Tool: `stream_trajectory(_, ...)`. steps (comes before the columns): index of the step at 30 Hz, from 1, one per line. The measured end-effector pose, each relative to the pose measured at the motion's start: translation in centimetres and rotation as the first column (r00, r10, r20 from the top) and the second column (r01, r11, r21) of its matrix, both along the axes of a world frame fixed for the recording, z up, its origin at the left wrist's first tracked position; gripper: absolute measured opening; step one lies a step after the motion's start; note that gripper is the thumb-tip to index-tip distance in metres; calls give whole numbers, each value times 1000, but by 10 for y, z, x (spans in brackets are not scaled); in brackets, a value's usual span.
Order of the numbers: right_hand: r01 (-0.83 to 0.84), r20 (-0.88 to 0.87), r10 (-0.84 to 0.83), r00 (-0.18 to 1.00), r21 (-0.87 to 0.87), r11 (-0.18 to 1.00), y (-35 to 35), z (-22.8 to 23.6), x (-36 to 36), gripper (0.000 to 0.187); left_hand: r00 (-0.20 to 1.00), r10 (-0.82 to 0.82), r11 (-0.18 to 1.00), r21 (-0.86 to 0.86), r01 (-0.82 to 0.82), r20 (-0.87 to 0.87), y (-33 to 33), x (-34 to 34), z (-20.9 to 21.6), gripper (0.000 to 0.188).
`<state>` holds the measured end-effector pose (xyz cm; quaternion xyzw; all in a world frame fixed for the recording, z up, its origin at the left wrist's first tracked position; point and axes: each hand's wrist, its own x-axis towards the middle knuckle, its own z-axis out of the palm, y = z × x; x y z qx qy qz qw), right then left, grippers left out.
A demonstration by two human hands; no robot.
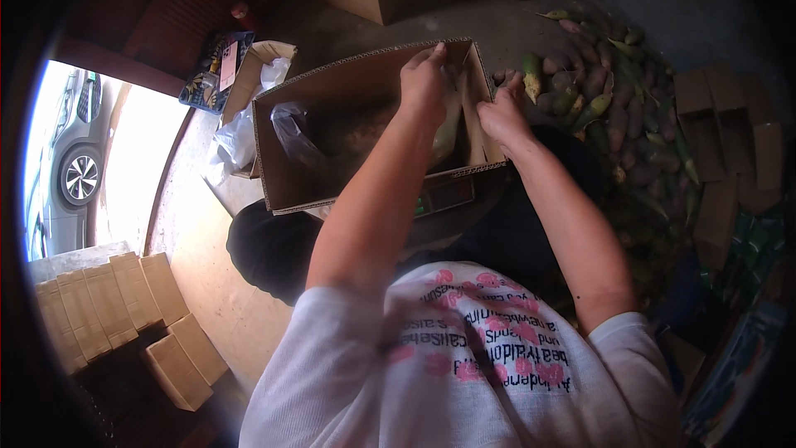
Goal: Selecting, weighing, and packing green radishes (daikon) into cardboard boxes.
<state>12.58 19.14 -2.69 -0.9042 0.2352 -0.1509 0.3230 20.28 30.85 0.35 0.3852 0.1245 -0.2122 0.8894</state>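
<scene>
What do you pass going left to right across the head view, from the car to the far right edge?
Car → stacked small boxes → open cardboard box → left hand → right hand → pile of corn cobs → flat cardboard pieces.

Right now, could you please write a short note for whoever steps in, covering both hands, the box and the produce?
Left hand: inside the open cardboard box, fingers on a pale green piece at its right end; whether its grip is closed cannot be told.
Right hand: resting on the box's right wall, holding nothing visible.
Done: the box holds a clear plastic bag and some produce.
Left: a large pile of purple and green produce on the floor to the right.
</scene>
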Motion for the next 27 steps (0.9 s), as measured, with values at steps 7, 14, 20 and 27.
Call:
stream_trajectory(7,-365,104,362,926,5,931,60,94,-20,52,974,-218,915,359,183,60,67,-14,20,23)
stream_trajectory(14,-194,-43,304,952,685,702,63,22,32,17,761,-467,394,876,-277,450,87,-55,36,32)
stream_trajectory(20,-356,189,373,908,817,453,67,45,36,24,784,65,51,782,-621,618,198,-84,25,70)
stream_trajectory(27,-322,174,361,916,855,406,57,46,35,34,979,-51,524,840,-143,199,217,-35,9,31)
